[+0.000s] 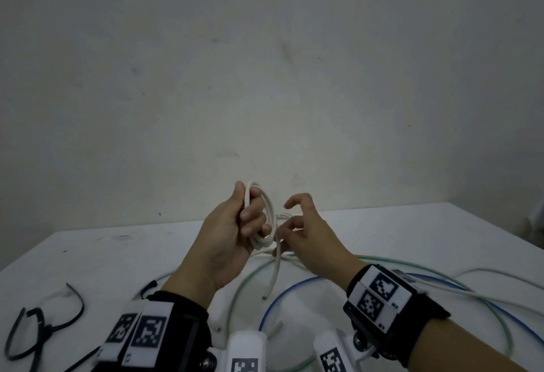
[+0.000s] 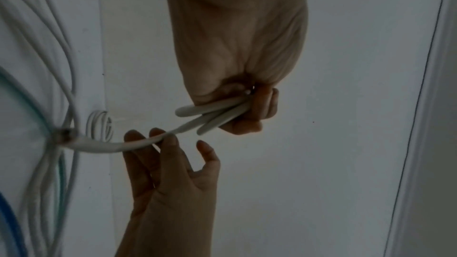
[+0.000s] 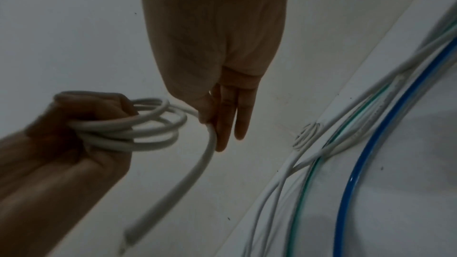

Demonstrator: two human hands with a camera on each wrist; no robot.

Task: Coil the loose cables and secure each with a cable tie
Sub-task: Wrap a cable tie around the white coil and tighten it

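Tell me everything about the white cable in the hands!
The white cable is round, smooth and looks like plastic. Most of it is wound into a few loops, held up above the table. The left hand grips the loops in a fist. One loose tail hangs down from the coil, and the right hand pinches it. The tail's cut end dangles free.

A white table fills the lower part of the head view, its top scuffed with faint dark marks near the far left corner. Behind its far edge rises a pale, plain wall, smudged with small dark spots and streaks. The wall turns a corner at the right.
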